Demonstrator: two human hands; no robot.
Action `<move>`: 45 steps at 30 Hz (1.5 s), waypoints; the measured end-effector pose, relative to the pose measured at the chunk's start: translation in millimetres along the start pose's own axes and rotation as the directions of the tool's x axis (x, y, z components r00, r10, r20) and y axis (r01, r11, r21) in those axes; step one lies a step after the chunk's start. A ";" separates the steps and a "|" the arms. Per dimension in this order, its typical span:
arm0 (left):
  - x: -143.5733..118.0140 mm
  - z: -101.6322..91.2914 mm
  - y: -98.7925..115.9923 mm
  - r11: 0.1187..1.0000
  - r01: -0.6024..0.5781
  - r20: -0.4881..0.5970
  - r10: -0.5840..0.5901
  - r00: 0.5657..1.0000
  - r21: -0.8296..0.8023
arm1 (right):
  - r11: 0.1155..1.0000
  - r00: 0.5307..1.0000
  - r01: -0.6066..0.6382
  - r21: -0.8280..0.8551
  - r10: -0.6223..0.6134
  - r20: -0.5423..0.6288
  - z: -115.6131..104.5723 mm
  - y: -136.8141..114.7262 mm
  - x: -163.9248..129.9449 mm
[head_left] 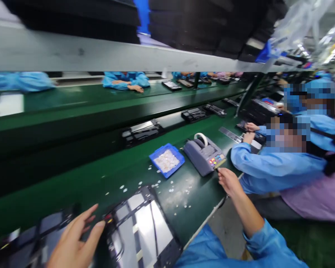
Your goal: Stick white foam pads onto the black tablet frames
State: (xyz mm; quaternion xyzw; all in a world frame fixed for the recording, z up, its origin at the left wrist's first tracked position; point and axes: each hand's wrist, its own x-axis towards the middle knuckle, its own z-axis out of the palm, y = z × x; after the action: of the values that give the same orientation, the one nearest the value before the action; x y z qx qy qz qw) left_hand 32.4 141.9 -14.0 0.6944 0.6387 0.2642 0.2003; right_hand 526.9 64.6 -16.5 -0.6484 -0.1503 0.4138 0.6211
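Observation:
My left hand (79,236) hovers with fingers spread beside an opened flat device (147,230), whose silvery panels, black frame and dark cable lie face up on the green bench. Another opened device (41,238), blurred, lies to the left, partly behind that hand. At the front lip of a grey tape dispenser (201,158), the thumb and fingers of my right hand (229,181) are pinched together. What they pinch is too small to make out. The dispenser carries a white roll of tape (201,139) and has lit red digits and buttons.
A blue tray (167,160) of small white pieces stands left of the dispenser; similar bits are scattered around. Several opened devices (142,132) line a lower strip behind. A shelf beam (114,56) crosses overhead. Close at right, a co-worker's blue sleeve (257,163) reaches over the bench.

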 end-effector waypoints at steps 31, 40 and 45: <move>-45.9 -1.0 32.6 0.880 -0.366 0.157 0.333 0.930 0.304 | -0.213 -0.180 0.964 0.161 -0.077 0.981 251.4 68.2 -81.4; -41.5 -9.1 37.4 0.870 -0.385 0.233 0.323 0.917 0.309 | -0.233 -0.216 0.949 0.214 0.015 0.976 254.4 62.0 -76.1; -38.4 -10.5 38.7 0.867 -0.394 0.267 0.319 0.909 0.305 | -0.274 -0.262 0.924 0.268 0.060 0.963 258.5 54.1 -70.9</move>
State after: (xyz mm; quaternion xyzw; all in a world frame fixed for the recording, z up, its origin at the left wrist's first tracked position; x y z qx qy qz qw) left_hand 54.4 99.2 13.8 0.8490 0.5109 0.1040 0.0860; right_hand 279.2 180.4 -12.5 -0.2370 -0.9686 0.0010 0.0753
